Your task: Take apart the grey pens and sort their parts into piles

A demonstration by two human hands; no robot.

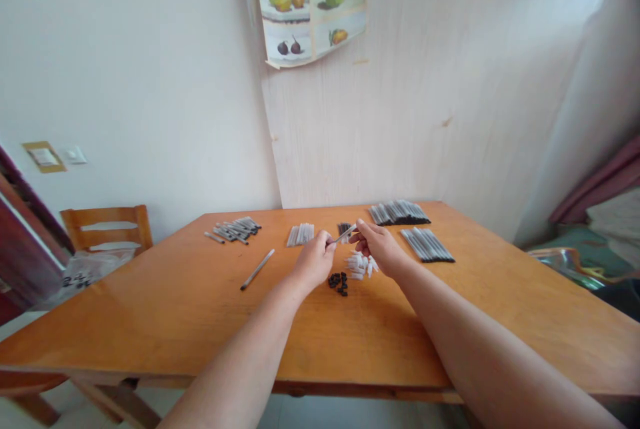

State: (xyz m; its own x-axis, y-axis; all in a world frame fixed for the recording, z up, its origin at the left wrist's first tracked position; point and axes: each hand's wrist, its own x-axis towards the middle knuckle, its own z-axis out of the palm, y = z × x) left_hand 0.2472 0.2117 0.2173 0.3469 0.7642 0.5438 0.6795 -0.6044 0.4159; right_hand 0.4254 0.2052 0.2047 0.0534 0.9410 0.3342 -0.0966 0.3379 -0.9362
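Both my hands meet over the middle of the wooden table [150, 322]. My left hand [316, 260] is closed in a pinch on one end of a thin grey pen tube [344, 235]. My right hand [380, 246] has its fingers closed on the tube's other end. Just below the hands lie a small heap of white tips [361, 265] and a cluster of small black caps [339, 282].
A single pen [257, 269] lies left of my hands. Piles of grey tubes sit at the back: far left [235, 228], centre [301, 234], back right [399, 212] and right [427, 244]. A wooden chair [107, 225] holds a plastic bag.
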